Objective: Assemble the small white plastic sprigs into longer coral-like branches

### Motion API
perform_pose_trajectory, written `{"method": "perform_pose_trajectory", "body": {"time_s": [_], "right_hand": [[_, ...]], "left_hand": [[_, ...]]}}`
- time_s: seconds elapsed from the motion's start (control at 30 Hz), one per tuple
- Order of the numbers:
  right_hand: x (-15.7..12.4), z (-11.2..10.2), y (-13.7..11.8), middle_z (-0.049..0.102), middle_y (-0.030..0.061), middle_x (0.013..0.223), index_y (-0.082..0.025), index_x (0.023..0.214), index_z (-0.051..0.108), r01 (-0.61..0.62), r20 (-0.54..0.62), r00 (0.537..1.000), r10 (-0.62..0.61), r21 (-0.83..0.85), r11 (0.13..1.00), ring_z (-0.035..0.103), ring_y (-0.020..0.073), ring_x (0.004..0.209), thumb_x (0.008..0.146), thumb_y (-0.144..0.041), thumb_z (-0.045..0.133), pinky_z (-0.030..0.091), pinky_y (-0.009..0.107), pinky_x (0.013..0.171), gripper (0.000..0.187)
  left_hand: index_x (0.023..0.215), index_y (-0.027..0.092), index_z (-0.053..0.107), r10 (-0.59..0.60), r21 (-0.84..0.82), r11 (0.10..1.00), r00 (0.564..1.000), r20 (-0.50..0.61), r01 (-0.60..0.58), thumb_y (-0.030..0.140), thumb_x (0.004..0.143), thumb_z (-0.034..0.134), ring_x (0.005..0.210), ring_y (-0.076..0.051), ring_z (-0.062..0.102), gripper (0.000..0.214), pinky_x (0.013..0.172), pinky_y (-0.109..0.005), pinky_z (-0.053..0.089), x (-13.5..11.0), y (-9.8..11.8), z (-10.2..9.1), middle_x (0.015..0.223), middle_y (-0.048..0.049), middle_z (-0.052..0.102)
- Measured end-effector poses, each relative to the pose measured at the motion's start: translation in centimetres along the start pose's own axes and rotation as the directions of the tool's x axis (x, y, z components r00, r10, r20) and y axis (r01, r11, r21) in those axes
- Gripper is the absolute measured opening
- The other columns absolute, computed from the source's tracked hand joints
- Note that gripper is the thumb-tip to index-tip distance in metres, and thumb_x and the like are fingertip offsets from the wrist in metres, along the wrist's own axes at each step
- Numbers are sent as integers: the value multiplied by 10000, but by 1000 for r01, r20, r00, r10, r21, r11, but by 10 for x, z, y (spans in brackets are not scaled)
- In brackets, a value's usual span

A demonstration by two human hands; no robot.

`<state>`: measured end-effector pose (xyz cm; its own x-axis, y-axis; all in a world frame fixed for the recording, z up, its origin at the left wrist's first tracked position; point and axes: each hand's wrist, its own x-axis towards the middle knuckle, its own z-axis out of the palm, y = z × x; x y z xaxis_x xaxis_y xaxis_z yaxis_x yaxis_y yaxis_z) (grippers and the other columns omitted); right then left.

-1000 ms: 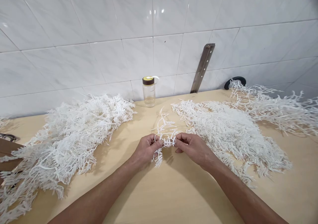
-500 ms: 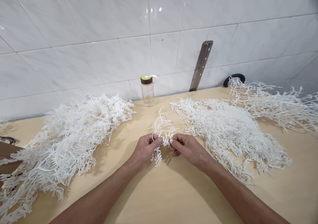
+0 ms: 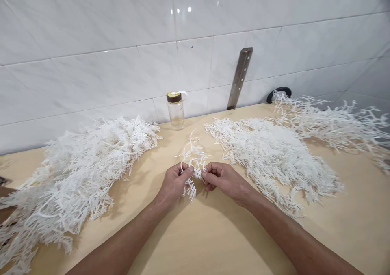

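Between my two hands is a white branched plastic sprig [image 3: 192,152], its thin curved stems pointing away from me. My left hand [image 3: 176,180] is closed on its left side, with thumb and finger pinched together; a short toothed piece hangs below the fingers. On the other side, my right hand [image 3: 219,178] pinches the sprig's right edge between thumb and forefinger. Both hands hover low over the table in front of me, a small gap apart. The fingertips partly hide where the stems are gripped.
A large heap of white sprigs [image 3: 88,173] lies at left. A flatter heap [image 3: 277,153] is on the right, with longer branching pieces [image 3: 338,120] beyond it. A clear bottle [image 3: 176,114], a leaning metal strip [image 3: 240,78] and a black ring-shaped thing [image 3: 279,93] stand along the tiled wall.
The whole view has shifted a little, so things sit slightly further left. Both hands keep their pinch on the sprig, with barely any visible movement.
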<state>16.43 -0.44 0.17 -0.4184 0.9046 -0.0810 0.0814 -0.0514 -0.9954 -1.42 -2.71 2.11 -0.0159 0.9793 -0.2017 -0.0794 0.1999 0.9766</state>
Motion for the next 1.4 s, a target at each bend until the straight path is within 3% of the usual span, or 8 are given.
{"method": "perform_pose_trajectory", "body": {"time_s": [0.4, 0.5, 0.67, 0.77, 0.83, 1.03, 1.2, 1.4], "right_hand": [[-3, 9, -8, 551, -53, 605, -211, 773, 521, 18, -23, 1000, -19, -48, 999, 589, 111, 504, 781, -218, 590, 459, 202, 461, 69], [-4, 14, -6, 540, -47, 657, -217, 774, 485, 126, -73, 987, -143, -203, 971, 532, 100, 523, 793, -234, 584, 434, 211, 479, 102], [2, 18, 0, 551, -20, 719, -221, 754, 440, 287, -134, 905, -403, -507, 813, 523, 126, 646, 766, -185, 580, 446, 254, 607, 145], [4, 18, 1, 520, -43, 676, -226, 796, 440, 182, -166, 954, -250, -343, 921, 535, 109, 524, 824, -237, 533, 453, 237, 503, 98], [3, 19, 1, 503, -61, 636, -228, 829, 448, 103, -116, 985, -129, -206, 973, 513, 95, 431, 865, -275, 495, 423, 216, 417, 76], [-1, 21, 3, 562, -24, 669, -214, 751, 491, 271, -76, 942, -327, -406, 873, 524, 116, 574, 791, -229, 596, 438, 237, 540, 114], [2, 14, 4, 545, -64, 560, -227, 796, 455, 13, -115, 993, -26, -118, 993, 544, 121, 403, 861, -321, 551, 412, 229, 407, 150], [-3, 6, 1, 582, -54, 559, -200, 884, 534, 42, -12, 999, -42, -45, 998, 555, 110, 414, 893, -431, 590, 414, 217, 428, 237]], "left_hand": [[696, 157, 588, -51, 5, 999, 998, -33, 51, 510, 575, 834, 414, -77, 396, 447, 408, -197, 318, 4, 3, 6, 474, 62, 477], [688, 157, 580, -56, 3, 998, 997, -48, 56, 501, 585, 826, 418, -85, 421, 435, 414, -203, 342, 6, 2, 6, 482, 53, 502], [683, 162, 568, -13, 10, 1000, 998, -68, 13, 481, 619, 809, 440, -94, 458, 405, 448, -214, 368, 8, -3, 5, 521, 43, 535], [696, 171, 566, 67, 15, 998, 993, -96, -66, 471, 646, 796, 446, -88, 444, 382, 456, -207, 354, 7, -7, 4, 519, 58, 509], [694, 177, 559, 108, 14, 994, 987, -118, -107, 467, 664, 786, 456, -89, 449, 369, 467, -207, 358, 5, -10, 5, 526, 58, 511], [699, 174, 581, 74, 8, 997, 995, -69, -73, 417, 698, 753, 478, -102, 472, 298, 496, -222, 375, 2, -9, 5, 556, 33, 549], [675, 171, 566, 193, 85, 979, 978, -82, -186, 384, 754, 694, 541, -105, 462, 261, 540, -223, 375, 2, -8, 3, 581, 31, 523], [683, 179, 548, 171, 51, 984, 983, -71, -168, 417, 788, 664, 521, -112, 478, 285, 543, -235, 381, 2, -13, 4, 586, 23, 556]]}}
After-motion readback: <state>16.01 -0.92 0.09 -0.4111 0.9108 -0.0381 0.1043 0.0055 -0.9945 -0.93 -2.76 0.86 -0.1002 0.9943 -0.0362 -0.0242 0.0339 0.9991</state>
